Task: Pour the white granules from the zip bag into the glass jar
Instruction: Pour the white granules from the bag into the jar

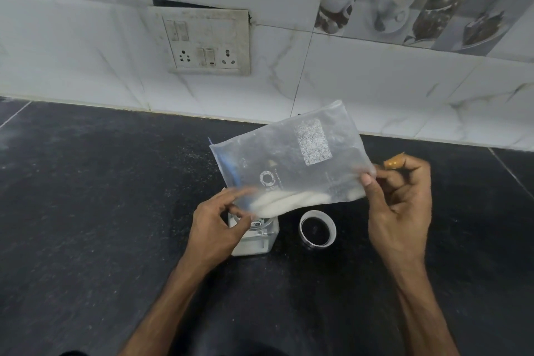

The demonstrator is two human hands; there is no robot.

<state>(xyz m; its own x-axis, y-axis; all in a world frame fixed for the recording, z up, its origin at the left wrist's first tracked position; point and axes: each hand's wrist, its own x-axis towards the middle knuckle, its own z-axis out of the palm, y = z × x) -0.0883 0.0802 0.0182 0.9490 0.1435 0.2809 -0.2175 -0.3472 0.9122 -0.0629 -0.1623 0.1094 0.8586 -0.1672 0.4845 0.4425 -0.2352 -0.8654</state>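
Observation:
A clear zip bag [291, 159] with a blue zip strip hangs tilted over a square glass jar [255, 238] on the black counter. White granules [291, 201] lie along the bag's lower edge, sloping down to the zip end above the jar's mouth. My left hand [215, 228] pinches the bag's lower left corner at the zip, right over the jar, and hides part of the jar. My right hand [400, 208] grips the bag's right corner and holds it higher. The jar holds some white granules at its bottom.
The jar's round lid [317, 229] lies on the black counter [101, 211] just right of the jar. A tiled wall with a switch and socket plate [208, 40] rises behind the counter. Loose white grains are scattered on the counter to the left.

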